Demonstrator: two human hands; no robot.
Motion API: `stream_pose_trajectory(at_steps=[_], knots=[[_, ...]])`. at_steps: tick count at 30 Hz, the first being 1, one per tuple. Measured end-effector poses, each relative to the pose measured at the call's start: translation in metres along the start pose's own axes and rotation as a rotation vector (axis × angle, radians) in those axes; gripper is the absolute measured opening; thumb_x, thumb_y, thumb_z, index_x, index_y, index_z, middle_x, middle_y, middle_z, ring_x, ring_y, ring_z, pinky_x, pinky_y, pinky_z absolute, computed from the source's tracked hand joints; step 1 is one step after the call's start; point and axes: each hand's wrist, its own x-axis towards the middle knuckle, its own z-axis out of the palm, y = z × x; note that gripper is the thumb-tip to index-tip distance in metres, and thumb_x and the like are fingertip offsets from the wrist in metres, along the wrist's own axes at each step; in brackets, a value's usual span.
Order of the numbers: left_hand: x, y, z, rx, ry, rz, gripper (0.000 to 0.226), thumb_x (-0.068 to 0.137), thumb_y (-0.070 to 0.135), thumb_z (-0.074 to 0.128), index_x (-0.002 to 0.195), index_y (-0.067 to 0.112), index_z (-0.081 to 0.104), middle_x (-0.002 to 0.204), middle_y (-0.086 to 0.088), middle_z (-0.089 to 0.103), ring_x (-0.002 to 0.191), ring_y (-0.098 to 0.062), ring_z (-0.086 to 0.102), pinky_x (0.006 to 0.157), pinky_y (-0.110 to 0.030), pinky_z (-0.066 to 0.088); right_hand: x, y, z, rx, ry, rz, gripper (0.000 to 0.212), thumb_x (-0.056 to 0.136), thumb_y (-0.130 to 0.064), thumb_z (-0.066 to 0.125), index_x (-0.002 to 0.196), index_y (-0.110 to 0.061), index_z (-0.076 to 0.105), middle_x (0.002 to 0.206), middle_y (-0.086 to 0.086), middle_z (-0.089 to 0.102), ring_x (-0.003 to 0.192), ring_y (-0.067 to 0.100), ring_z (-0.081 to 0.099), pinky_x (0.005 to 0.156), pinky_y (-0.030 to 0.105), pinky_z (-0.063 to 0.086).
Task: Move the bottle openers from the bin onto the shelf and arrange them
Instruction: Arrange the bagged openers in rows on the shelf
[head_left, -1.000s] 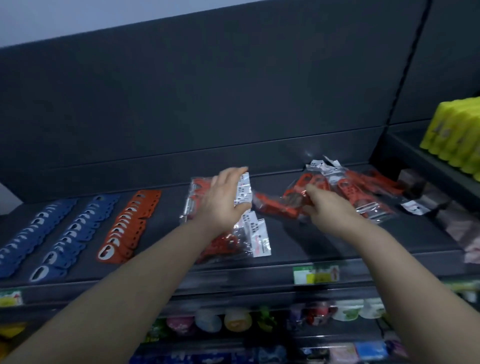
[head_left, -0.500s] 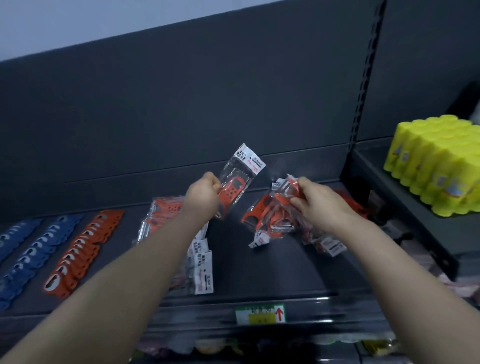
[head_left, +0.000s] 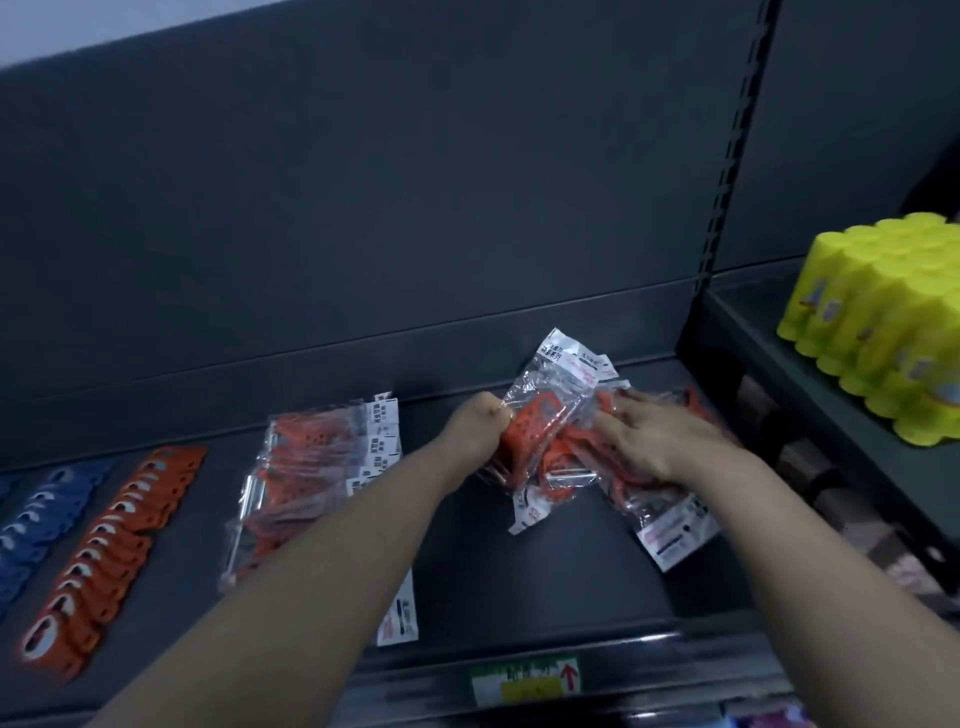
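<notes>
- Head view: left hand (head_left: 480, 431) grasps one bagged orange bottle opener (head_left: 540, 423), now lowered from mid-air against the loose pile (head_left: 670, 525) on the shelf (head_left: 519, 582).
- Earlier gripping, right hand (head_left: 657, 444) now lies flat-fingered on that pile.

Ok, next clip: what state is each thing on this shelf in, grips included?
left grip: pinches the held bagged opener.
held bagged opener: tilted, label end up.
right grip: fingers spread, rests on the loose pile.
loose pile: jumbled on the shelf.
stacked bagged openers: overlapping row, lying flat.
bare orange openers: neat overlapping row.
blue openers: neat overlapping rows.
yellow bottles: upright, packed together.
</notes>
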Motion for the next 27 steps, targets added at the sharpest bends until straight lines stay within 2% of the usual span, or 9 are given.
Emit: stream_pose_trajectory(at_steps=[3,7,13,15,18,21,23,25,27], knots=[[0.004,-0.002,0.014,-0.009,-0.093,0.016,0.017,0.098,0.016,0.047,0.082,0.018,0.051,0.077,-0.001,0.056,0.070,-0.014,0.050,0.063,-0.028,0.041,-0.016,-0.004,0.011,-0.017,0.049,0.031,0.057,0.090,-0.065,0.024,0.141,-0.041,0.034,0.155,-0.004,0.028,0.139,0.031,0.032,0.112,0.047,0.030],[0.004,0.004,0.036,-0.030,-0.156,0.042,0.022,0.099,0.018,0.049,0.077,0.019,0.052,0.069,0.001,0.056,0.062,-0.013,0.051,0.061,-0.027,0.044,-0.044,-0.007,0.018,-0.038,0.133,0.126,0.048,0.095,-0.055,0.029,0.129,-0.028,0.048,0.137,0.009,0.048,0.125,0.035,0.047,0.103,0.042,0.040],[-0.001,0.025,0.049,-0.060,-0.221,0.066,0.027,0.099,0.012,0.046,0.074,0.020,0.050,0.071,0.002,0.055,0.065,-0.012,0.049,0.060,-0.025,0.040,-0.066,0.001,0.004,0.023,0.194,0.182,0.046,0.098,-0.050,0.027,0.130,-0.025,0.048,0.133,0.014,0.048,0.124,0.034,0.048,0.101,0.037,0.038],[-0.001,0.029,0.038,-0.156,-0.176,0.081,0.027,0.098,0.008,0.047,0.073,0.018,0.051,0.071,0.000,0.054,0.066,-0.013,0.048,0.062,-0.026,0.039,-0.070,-0.003,0.000,0.068,0.217,0.170,0.047,0.098,-0.049,0.027,0.129,-0.022,0.050,0.137,0.014,0.043,0.126,0.035,0.045,0.104,0.038,0.036],[0.007,0.024,0.005,-0.134,0.039,0.163,0.021,0.097,0.010,0.050,0.077,0.016,0.055,0.077,-0.005,0.060,0.072,-0.019,0.055,0.068,-0.030,0.047,-0.077,-0.014,-0.007,0.064,0.303,0.164,0.046,0.098,-0.050,0.028,0.122,-0.020,0.053,0.130,0.011,0.048,0.119,0.034,0.050,0.096,0.039,0.041],[0.020,0.007,-0.024,0.142,0.217,0.167,0.014,0.096,0.020,0.052,0.084,0.018,0.058,0.087,-0.005,0.066,0.078,-0.023,0.062,0.070,-0.033,0.052,-0.078,-0.023,-0.013,-0.018,0.371,0.145,0.044,0.095,-0.057,0.036,0.111,-0.020,0.054,0.117,0.009,0.061,0.110,0.034,0.056,0.079,0.036,0.040],[0.027,-0.004,-0.034,0.312,0.182,0.111,0.008,0.090,0.031,0.060,0.089,0.023,0.059,0.095,-0.003,0.067,0.087,-0.024,0.063,0.079,-0.035,0.053,-0.076,-0.027,-0.016,0.013,0.375,0.137,0.047,0.089,-0.063,0.045,0.111,-0.022,0.054,0.112,0.006,0.065,0.106,0.031,0.058,0.073,0.033,0.036],[0.031,-0.013,-0.034,0.319,0.025,0.051,0.036,0.077,0.036,0.076,0.105,0.023,0.058,0.100,-0.002,0.068,0.090,-0.023,0.065,0.083,-0.034,0.053,-0.072,-0.027,-0.020,0.065,0.339,0.141,0.049,0.085,-0.065,0.051,0.115,-0.026,0.055,0.111,0.002,0.066,0.107,0.028,0.058,0.074,0.032,0.038],[0.035,-0.017,-0.029,0.474,-0.084,0.097,0.062,0.072,0.029,0.082,0.126,0.021,0.052,0.114,-0.003,0.066,0.102,-0.022,0.062,0.089,-0.032,0.050,-0.067,-0.027,-0.026,0.083,0.251,0.127,0.043,0.088,-0.060,0.051,0.116,-0.029,0.055,0.115,-0.002,0.064,0.108,0.025,0.058,0.077,0.031,0.041]])
